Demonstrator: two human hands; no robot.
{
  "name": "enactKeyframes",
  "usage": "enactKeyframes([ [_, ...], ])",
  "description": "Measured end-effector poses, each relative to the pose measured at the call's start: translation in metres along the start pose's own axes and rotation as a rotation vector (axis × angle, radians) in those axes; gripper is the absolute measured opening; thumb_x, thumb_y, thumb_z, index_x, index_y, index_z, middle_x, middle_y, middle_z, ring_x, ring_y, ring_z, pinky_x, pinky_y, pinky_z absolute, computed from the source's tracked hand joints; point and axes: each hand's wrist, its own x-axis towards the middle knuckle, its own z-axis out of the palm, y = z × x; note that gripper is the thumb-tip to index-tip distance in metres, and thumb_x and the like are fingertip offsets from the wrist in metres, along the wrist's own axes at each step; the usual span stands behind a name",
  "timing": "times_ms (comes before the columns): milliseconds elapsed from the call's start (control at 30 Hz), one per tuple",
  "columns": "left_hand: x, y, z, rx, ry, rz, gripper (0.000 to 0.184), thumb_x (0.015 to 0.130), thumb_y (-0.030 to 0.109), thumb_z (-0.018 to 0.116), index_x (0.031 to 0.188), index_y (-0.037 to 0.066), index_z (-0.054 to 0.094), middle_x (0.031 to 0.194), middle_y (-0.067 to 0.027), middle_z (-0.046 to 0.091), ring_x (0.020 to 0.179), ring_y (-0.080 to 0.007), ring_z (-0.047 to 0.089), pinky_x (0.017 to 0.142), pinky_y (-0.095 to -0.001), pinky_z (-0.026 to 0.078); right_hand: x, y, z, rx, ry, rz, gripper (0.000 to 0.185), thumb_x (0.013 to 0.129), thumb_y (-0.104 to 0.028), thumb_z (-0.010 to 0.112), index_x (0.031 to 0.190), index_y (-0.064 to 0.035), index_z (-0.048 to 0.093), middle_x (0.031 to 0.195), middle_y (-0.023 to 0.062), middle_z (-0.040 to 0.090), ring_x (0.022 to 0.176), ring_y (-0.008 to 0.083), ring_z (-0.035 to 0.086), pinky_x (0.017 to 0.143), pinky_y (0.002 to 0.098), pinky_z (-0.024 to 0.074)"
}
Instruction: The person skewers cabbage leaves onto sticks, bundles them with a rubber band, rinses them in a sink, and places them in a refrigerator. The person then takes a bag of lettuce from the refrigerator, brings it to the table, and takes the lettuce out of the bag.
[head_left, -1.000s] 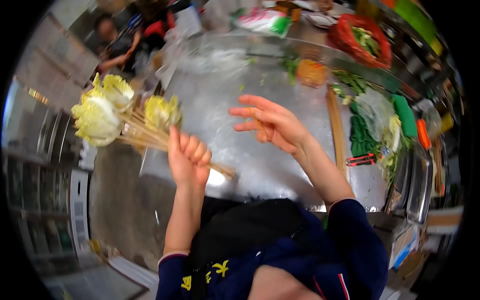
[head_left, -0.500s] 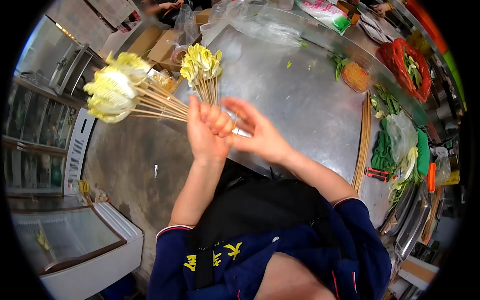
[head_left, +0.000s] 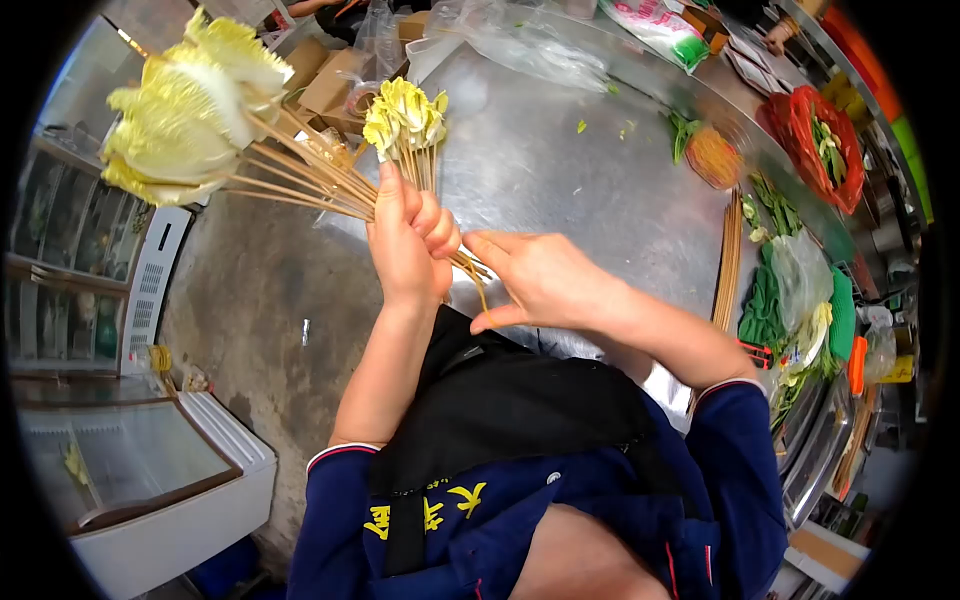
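In my left hand (head_left: 408, 240), closed in a fist, is a bundle of wooden skewers (head_left: 305, 180). Pale yellow-green cabbage leaves (head_left: 190, 115) are threaded on their far ends, pointing up and left. The bare skewer ends stick out on the right of the fist. A yellowish rubber band (head_left: 481, 292) hangs in a loop there, stretched between those ends and my right hand (head_left: 555, 280), whose thumb and fingers are spread inside or against it. Behind my left hand, a second bunch of cabbage skewers (head_left: 407, 125) rests on the metal table (head_left: 560, 150).
Plain skewers (head_left: 728, 260) lie along the table's right side, near green vegetables, a clear plastic bag (head_left: 803, 270) and a tub of orange shreds (head_left: 714, 157). A red bag (head_left: 820, 150) stands at the back right. Cardboard boxes (head_left: 330, 90) are at the back left; a glass-topped freezer (head_left: 150, 460) is lower left.
The cabbage bundle has swung up and left, closer to the camera. My right hand has drawn back and down slightly from the left fist, and the band now shows as an open loop.
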Motion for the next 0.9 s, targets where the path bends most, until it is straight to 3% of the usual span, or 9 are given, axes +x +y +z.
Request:
enactKeyframes([
  [33, -0.002, 0.004, 0.002, -0.041, -0.014, 0.006, 0.046, 0.095, 0.038, 0.033, 0.055, 0.017, 0.024, 0.046, 0.0053, 0.02, 0.037, -0.0058, 0.015, 0.034, -0.0217, 0.014, 0.0, -0.002, 0.007, 0.115, 0.223, -0.065, 0.05, 0.066, -0.024, 0.074, 0.103, 0.0024, 0.053, 0.09, 0.0169, 0.06, 0.078, 0.0331, 0.06, 0.066, 0.0386, 0.0493],
  [67, -0.003, 0.01, 0.001, -0.14, -0.063, -0.022, 0.046, 0.096, 0.036, 0.032, 0.055, 0.017, 0.025, 0.047, 0.0056, 0.021, 0.037, -0.0061, 0.016, 0.034, -0.0218, 0.015, -0.002, -0.005, 0.011, 0.219, 0.118, 0.086, 0.05, 0.064, -0.015, 0.073, 0.108, 0.0007, 0.055, 0.103, 0.0155, 0.058, 0.096, 0.0305, 0.057, 0.077, 0.0349, 0.0484],
  [200, -0.003, 0.027, -0.012, -0.583, -0.211, -0.267, 0.045, 0.096, 0.034, 0.029, 0.056, 0.015, 0.028, 0.048, 0.0057, 0.022, 0.036, -0.0067, 0.017, 0.034, -0.022, 0.016, 0.006, 0.01, 0.015, 0.188, 0.482, -0.077, 0.044, 0.073, 0.006, 0.056, 0.115, -0.005, 0.054, 0.111, 0.0155, 0.057, 0.102, 0.0278, 0.056, 0.083, 0.032, 0.0472],
  [300, 0.0, 0.007, -0.02, -0.56, -0.17, -0.398, 0.046, 0.096, 0.037, 0.029, 0.054, 0.018, 0.026, 0.047, 0.0063, 0.02, 0.037, -0.0068, 0.017, 0.034, -0.0212, 0.014, 0.017, 0.008, -0.013, 0.47, 0.565, -0.091, 0.035, 0.077, 0.008, 0.049, 0.11, 0.0014, 0.057, 0.116, 0.0151, 0.056, 0.101, 0.0241, 0.058, 0.088, 0.0318, 0.044],
  [467, 0.012, 0.002, -0.019, -0.168, -0.034, -0.236, 0.045, 0.095, 0.038, 0.035, 0.055, 0.017, 0.025, 0.046, 0.0056, 0.02, 0.036, -0.0063, 0.015, 0.032, -0.0217, 0.013, 0.0, -0.012, -0.037, 1.318, 0.241, -0.026, 0.023, 0.081, 0.002, 0.044, 0.092, 0.0033, 0.064, 0.1, 0.0168, 0.059, 0.081, 0.0206, 0.059, 0.077, 0.0303, 0.0452],
  [600, 0.013, 0.007, -0.024, 0.197, 0.026, -0.082, 0.045, 0.093, 0.038, 0.042, 0.056, 0.018, 0.025, 0.047, 0.0059, 0.019, 0.036, -0.0056, 0.016, 0.032, -0.0215, 0.011, -0.005, 0.002, -0.033, 1.138, -0.213, 0.064, 0.021, 0.079, -0.004, 0.049, 0.093, 0.0025, 0.064, 0.085, 0.0122, 0.063, 0.072, 0.0176, 0.061, 0.067, 0.0313, 0.0462],
  [700, 0.002, -0.003, -0.018, 0.377, 0.024, -0.107, 0.045, 0.091, 0.039, 0.046, 0.057, 0.016, 0.027, 0.047, 0.0059, 0.022, 0.036, -0.0051, 0.019, 0.032, -0.0214, 0.014, -0.001, 0.0, -0.032, 0.455, -0.465, -0.043, 0.019, 0.079, -0.01, 0.054, 0.091, 0.0012, 0.065, 0.069, 0.0112, 0.063, 0.063, 0.0225, 0.061, 0.06, 0.0331, 0.0463],
  [733, 0.002, -0.012, -0.022, 0.416, 0.006, -0.116, 0.044, 0.09, 0.039, 0.048, 0.059, 0.016, 0.029, 0.047, 0.0059, 0.024, 0.036, -0.0048, 0.022, 0.031, -0.0215, 0.016, -0.001, 0.0, -0.025, 0.017, -0.368, -0.062, 0.025, 0.076, -0.02, 0.063, 0.092, -0.0018, 0.064, 0.059, 0.0099, 0.059, 0.06, 0.029, 0.059, 0.056, 0.0367, 0.0458],
  [900, 0.002, -0.008, -0.007, 0.155, -0.003, -0.092, 0.044, 0.092, 0.037, 0.045, 0.056, 0.016, 0.029, 0.047, 0.006, 0.026, 0.037, -0.0057, 0.022, 0.034, -0.0221, 0.018, 0.005, 0.005, 0.006, -0.126, -0.105, 0.03, 0.05, 0.063, -0.034, 0.073, 0.103, -0.0074, 0.06, 0.066, 0.008, 0.059, 0.063, 0.0296, 0.059, 0.056, 0.0379, 0.0456],
])
